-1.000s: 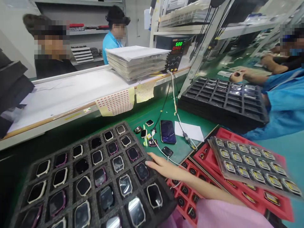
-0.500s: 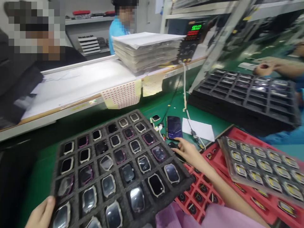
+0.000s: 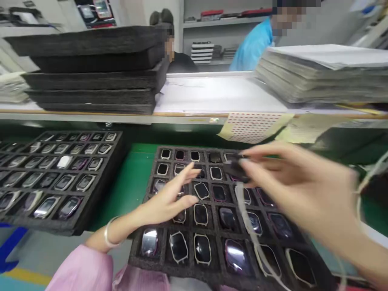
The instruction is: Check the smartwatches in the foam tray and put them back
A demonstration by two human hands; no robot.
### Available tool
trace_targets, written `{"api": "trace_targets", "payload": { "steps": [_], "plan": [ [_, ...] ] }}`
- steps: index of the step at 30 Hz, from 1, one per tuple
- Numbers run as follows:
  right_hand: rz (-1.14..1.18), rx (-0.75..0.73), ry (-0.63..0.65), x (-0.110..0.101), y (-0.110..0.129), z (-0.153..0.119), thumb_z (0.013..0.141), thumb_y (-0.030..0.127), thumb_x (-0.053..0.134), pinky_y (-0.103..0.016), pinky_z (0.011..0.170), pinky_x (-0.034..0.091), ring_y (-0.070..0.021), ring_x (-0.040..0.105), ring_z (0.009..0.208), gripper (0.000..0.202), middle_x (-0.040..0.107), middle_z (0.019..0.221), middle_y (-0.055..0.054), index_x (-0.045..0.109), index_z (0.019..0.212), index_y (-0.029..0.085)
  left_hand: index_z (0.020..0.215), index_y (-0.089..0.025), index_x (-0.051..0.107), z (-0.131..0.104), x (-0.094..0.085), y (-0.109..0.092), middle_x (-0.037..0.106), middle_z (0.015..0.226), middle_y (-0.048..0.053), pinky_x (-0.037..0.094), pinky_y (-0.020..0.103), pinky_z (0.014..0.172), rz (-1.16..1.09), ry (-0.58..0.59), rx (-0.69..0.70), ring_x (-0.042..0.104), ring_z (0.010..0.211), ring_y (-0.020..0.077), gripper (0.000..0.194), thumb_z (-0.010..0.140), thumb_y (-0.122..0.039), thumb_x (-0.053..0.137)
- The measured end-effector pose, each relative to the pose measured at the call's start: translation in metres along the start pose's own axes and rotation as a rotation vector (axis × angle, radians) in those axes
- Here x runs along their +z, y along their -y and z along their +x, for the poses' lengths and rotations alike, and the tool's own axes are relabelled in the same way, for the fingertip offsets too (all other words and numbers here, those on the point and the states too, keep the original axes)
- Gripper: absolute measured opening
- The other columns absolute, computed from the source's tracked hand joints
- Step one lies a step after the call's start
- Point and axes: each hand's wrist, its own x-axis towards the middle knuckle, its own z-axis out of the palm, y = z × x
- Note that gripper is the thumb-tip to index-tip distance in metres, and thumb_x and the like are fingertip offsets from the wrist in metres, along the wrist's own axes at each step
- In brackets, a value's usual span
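Note:
A dark foam tray (image 3: 212,230) with watch faces in its square compartments lies before me. Over its left part is my left hand (image 3: 169,198), fingers apart and holding nothing, a light bracelet on the wrist. My right hand (image 3: 281,173), blurred, is above the tray's right side. Between its thumb and fingers it pinches a small black device (image 3: 238,167), from which a white cable (image 3: 250,226) hangs down across the tray.
A second tray of watches (image 3: 81,198) sits at the left. Stacked black foam trays (image 3: 97,72) and a paper-topped stack (image 3: 318,76) stand on the shelf (image 3: 212,95). Two people are behind it, one in a blue top (image 3: 251,44).
The view has swung left. My left hand has left the tray's edge and is now over the watches. My right hand has come up over the tray with the black device and cable.

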Motion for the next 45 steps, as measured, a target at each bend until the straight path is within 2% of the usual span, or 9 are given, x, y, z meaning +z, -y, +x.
{"api": "trace_targets", "payload": {
  "steps": [2,5,9,15,19,22,30,34,45],
  "plan": [
    [-0.014,-0.106,-0.02,0.049,0.03,0.053,0.094,0.044,0.049,-0.032,0.067,0.054,-0.0209,0.064,0.077,0.029,0.063,0.093,-0.007,0.063,0.105,0.021,0.142,-0.023,0.038,0.01,0.008,0.007,0.052,0.137,0.012,0.04,0.04,0.105,-0.242,-0.109,0.009,0.052,0.122,0.0239,0.053,0.094,-0.043,0.047],
    [-0.152,-0.227,0.076,0.099,0.046,0.11,0.099,0.039,0.038,-0.032,0.069,0.05,-0.0201,0.062,0.074,0.04,0.063,0.08,-0.007,0.066,0.082,0.017,0.123,-0.012,0.056,0.01,-0.004,0.024,0.067,0.104,0.013,0.056,0.032,0.071,-0.572,-0.297,-0.113,0.065,0.077,0.0174,0.05,0.091,-0.05,0.049],
    [-0.375,-0.225,0.264,0.121,0.009,0.167,0.099,0.029,0.042,-0.031,0.074,0.046,-0.0212,0.063,0.082,0.032,0.067,0.088,-0.009,0.069,0.094,0.014,0.103,-0.008,0.063,-0.007,-0.047,0.043,0.065,0.083,0.007,0.031,0.014,0.035,-0.717,-0.495,-0.268,0.04,0.046,0.0027,0.043,0.081,-0.044,0.068],
    [-0.472,-0.22,0.482,0.17,-0.038,0.211,0.081,0.018,0.068,-0.031,0.073,0.047,-0.0263,0.065,0.088,0.025,0.065,0.097,-0.013,0.069,0.106,0.015,0.093,-0.013,0.057,-0.005,-0.07,0.055,0.061,0.065,0.001,0.011,0.013,0.034,-0.763,-0.27,-0.464,0.03,0.04,0.0014,0.039,0.075,-0.044,0.073],
    [-0.49,-0.152,0.48,0.19,-0.046,0.212,0.077,0.017,0.071,-0.036,0.076,0.047,-0.0305,0.062,0.092,0.029,0.063,0.095,-0.015,0.067,0.106,0.013,0.086,-0.014,0.054,0.01,-0.059,0.068,0.067,0.088,0.008,0.027,0.014,0.039,-0.751,-0.277,-0.461,0.047,0.053,0.0046,0.039,0.071,-0.042,0.077],
    [-0.415,-0.111,0.437,0.182,-0.052,0.208,0.082,0.024,0.069,-0.037,0.082,0.048,-0.0286,0.061,0.097,0.04,0.062,0.103,-0.015,0.059,0.119,0.011,0.092,-0.012,0.058,0.012,-0.055,0.079,0.066,0.1,0.01,0.038,0.018,0.046,-0.722,-0.239,-0.462,0.052,0.058,0.0063,0.042,0.064,-0.031,0.083],
    [0.03,-0.227,0.467,0.132,-0.036,0.154,0.081,0.036,0.069,-0.034,0.083,0.051,-0.0221,0.06,0.097,0.04,0.06,0.108,-0.008,0.061,0.117,0.019,0.099,-0.013,0.06,0.005,-0.056,0.082,0.066,0.095,0.005,0.033,0.019,0.05,-0.522,-0.13,-0.416,0.041,0.051,0.003,0.04,0.067,-0.025,0.08],
    [-0.049,-0.302,0.484,0.136,-0.033,0.129,0.085,0.03,0.064,-0.04,0.087,0.051,-0.0251,0.057,0.104,0.036,0.057,0.112,-0.01,0.058,0.12,0.022,0.094,-0.014,0.062,0.005,-0.052,0.078,0.065,0.086,0.003,0.036,0.02,0.053,-0.477,-0.068,-0.409,0.046,0.057,0.0066,0.034,0.068,-0.027,0.079],
    [-0.011,-0.333,0.38,0.142,-0.039,0.11,0.092,0.028,0.055,-0.042,0.096,0.049,-0.0263,0.056,0.112,0.04,0.057,0.121,-0.01,0.049,0.131,0.024,0.103,-0.015,0.064,0.0,-0.043,0.086,0.066,0.095,0.003,0.045,0.026,0.077,-0.471,-0.219,-0.373,0.059,0.086,0.016,0.031,0.077,-0.031,0.072]
  ]
}}
